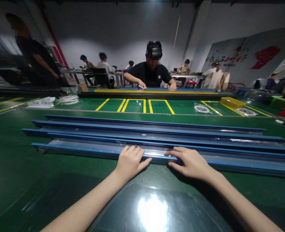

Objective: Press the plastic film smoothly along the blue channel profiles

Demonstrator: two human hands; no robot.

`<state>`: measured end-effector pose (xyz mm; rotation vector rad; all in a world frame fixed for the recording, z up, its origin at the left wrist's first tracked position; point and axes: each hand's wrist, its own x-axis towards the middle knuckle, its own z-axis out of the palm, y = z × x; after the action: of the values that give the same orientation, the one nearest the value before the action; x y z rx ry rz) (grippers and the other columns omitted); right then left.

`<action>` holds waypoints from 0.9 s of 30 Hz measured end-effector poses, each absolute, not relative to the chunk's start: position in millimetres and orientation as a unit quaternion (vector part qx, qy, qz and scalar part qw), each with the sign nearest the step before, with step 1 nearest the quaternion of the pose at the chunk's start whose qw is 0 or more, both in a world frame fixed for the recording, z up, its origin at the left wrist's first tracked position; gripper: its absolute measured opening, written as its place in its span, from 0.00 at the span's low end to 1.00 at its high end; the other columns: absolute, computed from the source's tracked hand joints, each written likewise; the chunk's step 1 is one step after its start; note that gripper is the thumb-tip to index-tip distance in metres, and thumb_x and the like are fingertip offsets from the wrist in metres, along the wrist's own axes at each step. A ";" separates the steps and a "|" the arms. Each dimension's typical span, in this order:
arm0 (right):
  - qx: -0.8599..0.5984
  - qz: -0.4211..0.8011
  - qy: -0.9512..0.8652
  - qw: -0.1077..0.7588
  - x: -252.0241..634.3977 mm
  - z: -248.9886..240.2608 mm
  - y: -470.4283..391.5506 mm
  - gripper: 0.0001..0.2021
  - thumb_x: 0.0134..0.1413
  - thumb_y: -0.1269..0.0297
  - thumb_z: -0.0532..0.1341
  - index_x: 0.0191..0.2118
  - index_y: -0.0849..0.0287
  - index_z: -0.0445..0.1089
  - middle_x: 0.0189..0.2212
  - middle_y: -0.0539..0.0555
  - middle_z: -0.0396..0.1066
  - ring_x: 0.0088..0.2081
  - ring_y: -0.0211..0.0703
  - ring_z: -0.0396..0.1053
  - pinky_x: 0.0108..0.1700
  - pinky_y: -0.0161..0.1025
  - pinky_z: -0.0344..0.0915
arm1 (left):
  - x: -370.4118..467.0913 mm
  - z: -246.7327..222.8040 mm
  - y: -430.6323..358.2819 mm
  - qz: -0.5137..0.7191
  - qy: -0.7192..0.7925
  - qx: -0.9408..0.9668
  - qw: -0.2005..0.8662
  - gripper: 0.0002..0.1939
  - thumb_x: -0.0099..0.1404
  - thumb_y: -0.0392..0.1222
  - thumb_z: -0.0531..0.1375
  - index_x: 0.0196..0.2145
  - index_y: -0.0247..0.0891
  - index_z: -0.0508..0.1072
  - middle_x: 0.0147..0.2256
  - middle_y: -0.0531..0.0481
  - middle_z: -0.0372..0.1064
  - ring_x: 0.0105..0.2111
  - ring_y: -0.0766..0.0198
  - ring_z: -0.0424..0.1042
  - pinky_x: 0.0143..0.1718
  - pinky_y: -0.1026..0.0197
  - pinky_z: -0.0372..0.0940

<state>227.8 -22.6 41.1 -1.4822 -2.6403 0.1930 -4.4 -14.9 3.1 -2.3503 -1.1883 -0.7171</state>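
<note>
Yellow tray (232,103) sat far right, contents hard to make out. Long, shiny blue channel (84,150) lay nearest on green bench (12,183); left hand (130,161) and right hand (192,162), both narrow, held its near edge.

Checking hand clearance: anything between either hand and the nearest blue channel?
Nothing visible. The left hand and right hand are both at the near edge of the nearest blue channel; the other blue channels lie beyond it, not in between.

Blue channels and yellow tape lie on the green table (9,167).
</note>
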 end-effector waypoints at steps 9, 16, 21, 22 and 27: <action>-0.478 0.166 -0.854 0.121 235.2 41.3 -16.5 0.08 0.47 0.59 0.55 0.33 0.55 0.65 0.31 0.49 0.67 0.31 0.38 0.63 0.32 0.34 0.56 | -6.3 3.8 -15.9 -0.273 -0.423 -0.847 0.172 0.17 0.61 0.53 0.48 0.26 0.37 0.65 0.23 0.52 0.65 0.26 0.65 0.63 0.29 0.61 0.51; -0.470 0.192 -0.851 0.134 238.0 40.1 -15.0 0.08 0.47 0.59 0.56 0.30 0.57 0.65 0.28 0.49 0.66 0.28 0.36 0.61 0.29 0.33 0.54 | -5.7 4.4 -15.6 -0.282 -0.428 -0.840 0.177 0.17 0.60 0.53 0.50 0.25 0.36 0.63 0.22 0.52 0.64 0.25 0.65 0.62 0.29 0.62 0.51; -0.468 0.206 -0.849 0.136 238.4 38.8 -14.1 0.08 0.47 0.58 0.56 0.30 0.57 0.66 0.27 0.49 0.66 0.28 0.36 0.61 0.29 0.32 0.53 | -5.7 5.3 -17.2 -0.284 -0.434 -0.836 0.180 0.17 0.59 0.54 0.50 0.23 0.37 0.63 0.21 0.53 0.63 0.25 0.65 0.62 0.28 0.62 0.51; -0.468 0.207 -0.848 0.137 238.3 38.6 -13.9 0.08 0.47 0.58 0.56 0.30 0.57 0.66 0.27 0.49 0.66 0.28 0.36 0.61 0.29 0.32 0.53 | -5.5 5.7 -17.4 -0.284 -0.437 -0.834 0.181 0.18 0.59 0.54 0.50 0.23 0.37 0.62 0.21 0.53 0.63 0.25 0.65 0.61 0.28 0.62 0.51; -0.467 0.208 -0.849 0.136 237.7 39.3 -13.9 0.09 0.47 0.58 0.56 0.30 0.57 0.66 0.28 0.49 0.66 0.28 0.36 0.61 0.29 0.32 0.54 | -3.6 7.4 -18.3 -0.281 -0.452 -0.826 0.184 0.18 0.58 0.55 0.50 0.23 0.37 0.62 0.21 0.53 0.62 0.24 0.65 0.61 0.28 0.62 0.50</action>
<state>237.7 -13.9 39.3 -1.3533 -2.4576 0.6021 -3.6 -18.3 7.4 -2.3306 -1.2749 -0.7928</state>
